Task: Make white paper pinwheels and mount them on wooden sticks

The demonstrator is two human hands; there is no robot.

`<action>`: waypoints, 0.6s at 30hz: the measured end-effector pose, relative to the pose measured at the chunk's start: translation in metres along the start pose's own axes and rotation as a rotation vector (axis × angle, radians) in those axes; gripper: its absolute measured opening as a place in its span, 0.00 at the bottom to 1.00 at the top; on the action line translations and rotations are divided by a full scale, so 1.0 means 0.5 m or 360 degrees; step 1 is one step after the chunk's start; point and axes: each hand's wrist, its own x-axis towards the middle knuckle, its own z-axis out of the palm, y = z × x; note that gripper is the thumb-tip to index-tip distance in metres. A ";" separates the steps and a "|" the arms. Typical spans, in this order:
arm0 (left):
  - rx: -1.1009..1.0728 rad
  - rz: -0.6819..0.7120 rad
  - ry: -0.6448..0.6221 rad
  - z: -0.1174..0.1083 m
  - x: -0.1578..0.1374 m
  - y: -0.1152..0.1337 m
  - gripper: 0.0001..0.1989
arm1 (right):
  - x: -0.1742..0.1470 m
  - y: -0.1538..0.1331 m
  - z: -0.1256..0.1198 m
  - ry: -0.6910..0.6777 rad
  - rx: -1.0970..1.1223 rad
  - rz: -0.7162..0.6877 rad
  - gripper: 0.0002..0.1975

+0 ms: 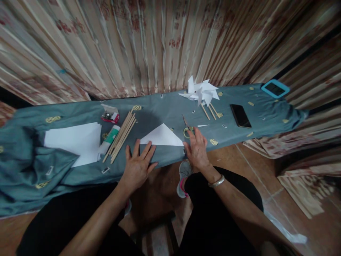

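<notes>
A white sheet of paper folded into a triangle point(163, 137) lies on the cloth with its long edge toward me. My left hand point(138, 165) is open, fingers spread, fingertips on the cloth and at the triangle's left corner. At its right corner is my right hand point(197, 151), thumb apart from the fingers, which reach to the yellow-green handles of the scissors point(185, 128). The scissors rest on the cloth, blades pointing away from me. Whether the fingertips touch the handles is hard to make out. A thin sliver of white paper point(203, 125) lies beside them.
Left of my hands are wooden sticks point(121, 137), a glue stick point(109, 138), an opened small box point(110, 114) and stacked white paper point(74, 142). White paper pinwheels point(202, 93) lie at the back. Farther right are a phone point(240, 116) and a blue-framed device point(275, 88).
</notes>
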 end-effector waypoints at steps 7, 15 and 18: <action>0.0030 -0.0010 0.0005 -0.003 -0.015 -0.009 0.26 | -0.002 0.006 0.004 0.0025 0.0079 -0.0001 0.24; 0.0054 -0.0027 0.0033 -0.007 -0.010 -0.005 0.27 | 0.059 -0.048 -0.016 -0.0019 0.0608 0.0031 0.25; 0.0038 -0.0032 0.0035 -0.009 -0.009 -0.006 0.26 | 0.091 -0.061 -0.010 -0.0169 0.1154 0.0457 0.27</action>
